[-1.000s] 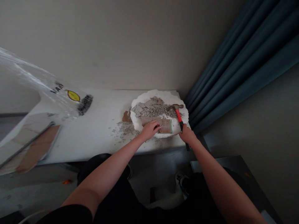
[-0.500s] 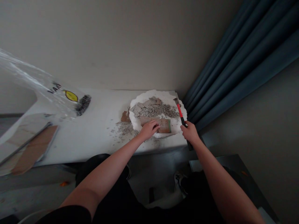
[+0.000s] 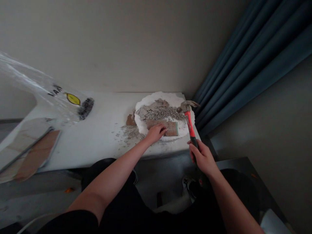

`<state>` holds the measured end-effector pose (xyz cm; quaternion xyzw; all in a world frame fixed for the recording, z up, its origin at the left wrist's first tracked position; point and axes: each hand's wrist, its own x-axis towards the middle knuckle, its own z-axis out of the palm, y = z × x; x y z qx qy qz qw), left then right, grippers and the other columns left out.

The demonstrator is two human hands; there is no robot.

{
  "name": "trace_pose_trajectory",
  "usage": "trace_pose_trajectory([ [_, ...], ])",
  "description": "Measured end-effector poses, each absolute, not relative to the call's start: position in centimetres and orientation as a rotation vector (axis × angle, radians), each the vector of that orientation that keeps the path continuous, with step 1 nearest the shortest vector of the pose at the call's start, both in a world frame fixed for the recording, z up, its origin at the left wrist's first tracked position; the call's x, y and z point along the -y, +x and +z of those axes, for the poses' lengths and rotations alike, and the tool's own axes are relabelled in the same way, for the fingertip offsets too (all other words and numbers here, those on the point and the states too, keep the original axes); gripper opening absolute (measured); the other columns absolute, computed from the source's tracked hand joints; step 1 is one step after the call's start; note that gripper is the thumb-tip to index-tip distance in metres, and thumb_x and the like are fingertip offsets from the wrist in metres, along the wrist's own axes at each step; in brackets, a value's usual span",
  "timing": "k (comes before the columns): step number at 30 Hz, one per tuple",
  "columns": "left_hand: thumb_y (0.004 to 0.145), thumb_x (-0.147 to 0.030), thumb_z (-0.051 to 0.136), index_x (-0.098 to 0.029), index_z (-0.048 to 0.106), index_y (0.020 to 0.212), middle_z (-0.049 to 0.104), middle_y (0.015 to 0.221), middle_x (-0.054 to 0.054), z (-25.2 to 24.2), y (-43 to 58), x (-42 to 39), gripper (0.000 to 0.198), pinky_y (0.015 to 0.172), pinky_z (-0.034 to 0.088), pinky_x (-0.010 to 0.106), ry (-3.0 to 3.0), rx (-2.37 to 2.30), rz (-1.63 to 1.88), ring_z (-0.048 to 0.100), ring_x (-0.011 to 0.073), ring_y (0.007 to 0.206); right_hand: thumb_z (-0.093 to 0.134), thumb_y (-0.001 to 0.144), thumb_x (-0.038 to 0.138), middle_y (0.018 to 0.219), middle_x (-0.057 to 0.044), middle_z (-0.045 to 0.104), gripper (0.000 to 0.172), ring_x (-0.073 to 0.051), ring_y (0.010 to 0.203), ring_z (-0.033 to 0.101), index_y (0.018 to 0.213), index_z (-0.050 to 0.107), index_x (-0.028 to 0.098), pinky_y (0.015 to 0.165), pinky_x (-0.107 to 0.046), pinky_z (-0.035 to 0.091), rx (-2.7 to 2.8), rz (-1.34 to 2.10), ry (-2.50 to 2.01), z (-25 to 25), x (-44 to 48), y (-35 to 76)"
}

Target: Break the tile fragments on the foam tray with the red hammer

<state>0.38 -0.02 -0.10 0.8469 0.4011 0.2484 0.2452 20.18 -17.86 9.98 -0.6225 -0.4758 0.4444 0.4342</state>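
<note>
My right hand [image 3: 203, 157] is wrapped round the black grip of a claw hammer [image 3: 189, 122], which has a red shaft. Its metal head is raised above the right rim of a white, ragged-edged round sheet [image 3: 140, 107]. On that sheet lies a flat brown strip [image 3: 172, 128] with rows of small dots and a green right end. My left hand [image 3: 156, 133] rests over the strip, thumb and fingers pinched together; whatever is between them is too small to make out. Behind the strip spreads a heap of grey crumbled pieces [image 3: 159, 112].
Grey crumbs litter the white table [image 3: 97, 136] left of the sheet, beside a brown scrap [image 3: 130, 120]. A clear plastic bag [image 3: 60, 100] with dark contents and brown boards [image 3: 36, 156] lie farther left. A blue curtain [image 3: 234, 65] hangs at the right.
My right hand has drawn back toward me and raised the hammer, so its head now shows larger. My left hand stays in place over the strip.
</note>
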Motion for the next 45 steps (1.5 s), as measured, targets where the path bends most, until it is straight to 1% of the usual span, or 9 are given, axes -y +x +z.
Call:
trace_pose_trajectory([
  [5, 0.093, -0.036, 0.05, -0.017, 0.064, 0.088, 0.066, 0.089, 0.008, -0.3, 0.4, 0.0, 0.024, 0.079, 0.048, 0.033, 2.338, -1.08, 0.709, 0.061, 0.0209, 0.085, 0.045, 0.096, 0.043, 0.06, 0.007, 0.045, 0.024, -0.009, 0.041, 0.041, 0.092, 0.053, 0.02, 0.037, -0.02, 0.033, 1.337, 1.13, -1.64, 10.6, 18.8, 19.6],
  [6, 0.093, -0.036, 0.05, -0.017, 0.064, 0.088, 0.066, 0.09, 0.008, -0.3, 0.4, 0.1, 0.024, 0.079, 0.048, 0.033, 2.337, -1.079, 0.716, 0.061, 0.0208, 0.085, 0.044, 0.096, 0.041, 0.063, 0.005, 0.049, 0.024, -0.01, 0.044, 0.044, 0.095, 0.055, 0.02, 0.04, -0.02, 0.036, 1.394, 1.086, -1.661, 10.7, 18.9, 19.5],
  [8, 0.093, -0.036, 0.049, -0.018, 0.064, 0.088, 0.066, 0.09, 0.008, -0.3, 0.4, 0.2, 0.024, 0.079, 0.048, 0.033, 2.324, -1.075, 0.733, 0.061, 0.0204, 0.085, 0.045, 0.096, 0.036, 0.072, 0.001, 0.058, 0.029, -0.013, 0.055, 0.054, 0.117, 0.056, 0.019, 0.051, -0.023, 0.044, 1.537, 0.961, -1.695, 11.1, 19.2, 19.5],
  [11, 0.093, -0.036, 0.049, -0.018, 0.065, 0.088, 0.066, 0.089, 0.008, -0.3, 0.5, 0.3, 0.024, 0.078, 0.048, 0.032, 2.307, -1.066, 0.746, 0.062, 0.0199, 0.083, 0.044, 0.096, 0.032, 0.086, -0.005, 0.067, 0.05, -0.019, 0.075, 0.064, 0.144, 0.043, 0.019, 0.07, -0.029, 0.05, 1.71, 0.831, -1.724, 11.5, 19.6, 19.4],
  [20, 0.092, -0.038, 0.052, -0.018, 0.066, 0.087, 0.067, 0.086, 0.007, -0.5, 0.6, 0.4, 0.025, 0.073, 0.046, 0.029, 2.307, -1.116, 0.735, 0.063, 0.0198, 0.079, 0.04, 0.097, 0.03, 0.113, -0.017, 0.07, 0.06, -0.031, 0.105, 0.067, 0.154, 0.031, 0.014, 0.091, -0.042, 0.05, 1.887, 0.73, -1.859, 11.4, 19.8, 17.8],
  [27, 0.091, -0.036, 0.053, -0.018, 0.067, 0.084, 0.068, 0.084, 0.007, -0.6, 0.8, 0.4, 0.024, 0.076, 0.047, 0.03, 2.284, -1.115, 0.744, 0.064, 0.0199, 0.08, 0.039, 0.097, 0.03, 0.117, -0.017, 0.07, 0.06, -0.031, 0.109, 0.066, 0.154, 0.03, 0.015, 0.092, -0.041, 0.05, 1.886, 0.709, -1.815, 11.1, 20.1, 17.9],
  [34, 0.09, -0.036, 0.054, -0.018, 0.065, 0.078, 0.068, 0.081, 0.007, -0.8, 0.9, 0.4, 0.024, 0.075, 0.046, 0.031, 2.246, -1.11, 0.783, 0.063, 0.0204, 0.079, 0.04, 0.097, 0.03, 0.105, -0.015, 0.073, 0.06, -0.03, 0.107, 0.067, 0.155, 0.031, 0.016, 0.093, -0.041, 0.05, 1.817, 0.728, -1.762, 11.2, 19.9, 17.9],
  [39, 0.089, -0.043, 0.054, -0.018, 0.065, 0.08, 0.068, 0.079, 0.008, -1.1, 0.8, 0.4, 0.029, 0.071, 0.047, 0.03, 2.188, -1.185, 0.798, 0.063, 0.0206, 0.076, 0.04, 0.097, 0.031, 0.116, -0.017, 0.07, 0.058, -0.03, 0.114, 0.064, 0.153, 0.035, 0.014, 0.097, -0.044, 0.048, 1.836, 0.803, -1.771, 10.7, 20.0, 17.9],
  [45, 0.089, -0.038, 0.055, -0.017, 0.064, 0.077, 0.067, 0.079, 0.007, -0.9, 0.6, 0.5, 0.026, 0.072, 0.046, 0.029, 2.19, -1.13, 0.817, 0.062, 0.0188, 0.074, 0.04, 0.098, 0.031, 0.118, -0.017, 0.069, 0.059, -0.03, 0.117, 0.062, 0.153, 0.033, 0.013, 0.099, -0.043, 0.047, 1.815, 0.783, -1.718, 10.5, 20.0, 18.0],
])
